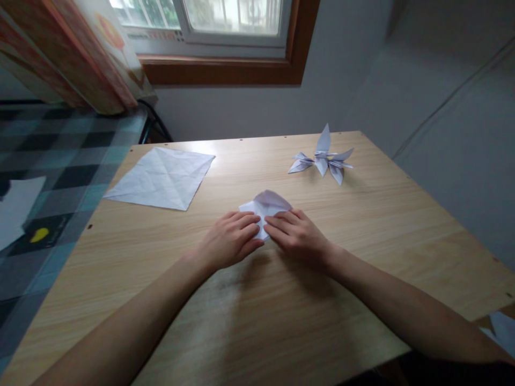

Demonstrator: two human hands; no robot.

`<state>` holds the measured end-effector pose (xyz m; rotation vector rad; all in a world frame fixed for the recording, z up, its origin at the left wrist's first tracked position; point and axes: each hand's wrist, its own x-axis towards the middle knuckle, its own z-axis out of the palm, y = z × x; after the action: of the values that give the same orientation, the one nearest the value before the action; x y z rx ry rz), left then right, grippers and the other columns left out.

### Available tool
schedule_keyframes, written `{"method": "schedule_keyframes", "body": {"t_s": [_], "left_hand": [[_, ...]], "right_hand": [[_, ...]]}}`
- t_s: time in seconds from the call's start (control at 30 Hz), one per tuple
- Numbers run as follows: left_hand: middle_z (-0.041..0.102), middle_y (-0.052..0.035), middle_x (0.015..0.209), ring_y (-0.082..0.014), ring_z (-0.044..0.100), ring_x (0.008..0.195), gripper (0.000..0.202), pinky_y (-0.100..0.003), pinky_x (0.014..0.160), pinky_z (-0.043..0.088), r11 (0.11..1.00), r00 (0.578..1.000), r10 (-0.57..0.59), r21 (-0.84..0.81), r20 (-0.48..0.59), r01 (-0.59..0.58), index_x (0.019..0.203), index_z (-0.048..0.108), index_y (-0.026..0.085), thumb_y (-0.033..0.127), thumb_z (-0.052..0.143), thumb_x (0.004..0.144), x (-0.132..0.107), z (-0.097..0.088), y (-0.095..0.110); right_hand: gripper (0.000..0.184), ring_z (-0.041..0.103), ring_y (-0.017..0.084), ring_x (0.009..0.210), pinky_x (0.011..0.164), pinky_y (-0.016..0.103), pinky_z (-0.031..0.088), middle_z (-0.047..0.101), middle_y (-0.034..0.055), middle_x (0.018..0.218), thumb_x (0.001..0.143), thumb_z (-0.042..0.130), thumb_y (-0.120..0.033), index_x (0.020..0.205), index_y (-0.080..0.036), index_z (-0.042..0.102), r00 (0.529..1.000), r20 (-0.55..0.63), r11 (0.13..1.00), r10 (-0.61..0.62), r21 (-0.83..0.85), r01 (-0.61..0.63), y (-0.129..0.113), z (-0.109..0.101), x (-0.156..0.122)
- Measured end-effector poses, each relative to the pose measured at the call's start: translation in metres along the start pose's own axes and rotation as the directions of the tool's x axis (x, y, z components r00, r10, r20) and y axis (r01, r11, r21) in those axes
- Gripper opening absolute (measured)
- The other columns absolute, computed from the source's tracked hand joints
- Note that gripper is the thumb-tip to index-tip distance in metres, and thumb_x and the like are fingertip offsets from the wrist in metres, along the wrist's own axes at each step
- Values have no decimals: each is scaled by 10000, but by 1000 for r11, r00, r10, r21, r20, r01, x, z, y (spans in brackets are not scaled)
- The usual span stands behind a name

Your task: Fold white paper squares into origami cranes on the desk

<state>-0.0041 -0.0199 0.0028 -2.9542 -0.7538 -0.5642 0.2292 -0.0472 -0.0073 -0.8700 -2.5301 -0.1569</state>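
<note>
A small piece of white folded paper (pixel 269 201) lies on the wooden table between my hands, its far flap raised in a curve. My left hand (pixel 237 236) rests on its left part, fingers together and pressed onto it. From the other side, my right hand (pixel 295 233) presses the right part, with the fingertips near those of the left. Both palms and fingers cover much of the paper, so its lower folds are partly hidden.
A creased white paper sheet (pixel 169 177) lies at the table's back left. Several pointed folded paper shapes (pixel 322 158) sit together at the back right. A checked cloth (pixel 96 161) covers a surface on the left, below a curtain (pixel 76 48). The wooden table (pixel 382 225) stands near the wall.
</note>
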Motion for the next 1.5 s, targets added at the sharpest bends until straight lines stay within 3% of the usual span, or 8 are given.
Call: {"method": "schedule_keyframes", "body": {"t_s": [0.27,0.4,0.7,0.87,1.03,1.27,1.4,1.5], "left_hand": [[706,-99,1187,-243,654,1144,170,-416,991,532,996,1000,4,-94,-10,-5,890,642,177,246,502,957,0,0,1],[703,-82,1201,-228,640,1172,175,-412,1037,507,990,1000,20,-137,-14,-22,989,652,187,187,485,936,0,0,0],[696,-75,1240,-246,625,1208,235,-443,1048,500,980,998,61,-190,29,-55,1027,664,190,137,488,880,-3,1,-4],[721,-80,1179,-232,651,1171,177,-429,1037,512,980,998,56,-190,-9,-56,987,654,180,208,483,956,-1,3,-2],[715,-123,1152,-232,669,1122,294,-405,1006,527,987,998,44,-150,-45,-50,1225,601,140,219,471,973,-1,4,-1],[719,-72,1160,-252,634,1155,237,-409,957,535,991,997,82,-103,-13,-83,1102,681,187,246,492,971,-1,4,-1],[713,-62,1227,-259,620,1186,275,-426,982,512,991,995,96,-100,22,-93,1143,669,176,291,478,982,-1,3,0],[709,-61,1246,-263,622,1197,306,-433,1009,494,990,995,96,-103,36,-92,1175,659,166,320,477,983,-1,3,0]], "right_hand": [[219,597,234,1196,1204,569,235,751,33,1022,977,481,-119,928,-223,667,988,76,969,-132,-199,144,12,-15,-5],[205,583,255,1219,1223,635,143,747,36,986,931,508,-104,893,-223,670,992,66,980,-103,-165,113,18,-20,-9],[194,591,268,1117,1212,654,136,701,36,783,870,537,-124,818,-236,687,998,14,990,-64,-128,65,27,-22,-11],[186,592,260,1071,1215,633,98,710,41,832,902,544,-175,1002,-212,697,1000,-28,995,3,-100,-6,28,-11,-11],[214,557,248,1189,1224,577,90,714,62,1067,946,539,-194,1123,-210,658,988,-108,982,113,-137,-127,26,2,-6],[467,385,354,1398,1180,611,213,511,187,1433,901,624,-305,1338,-162,543,889,-169,881,426,-145,-450,28,1,-6],[576,281,332,1488,1212,562,213,409,184,1554,946,545,-358,1465,-134,438,963,22,959,267,-108,-264,28,0,-7],[635,327,316,1478,1200,527,275,403,186,1564,974,486,-443,1506,-111,388,953,254,986,163,-7,-167,26,2,-5]]}}
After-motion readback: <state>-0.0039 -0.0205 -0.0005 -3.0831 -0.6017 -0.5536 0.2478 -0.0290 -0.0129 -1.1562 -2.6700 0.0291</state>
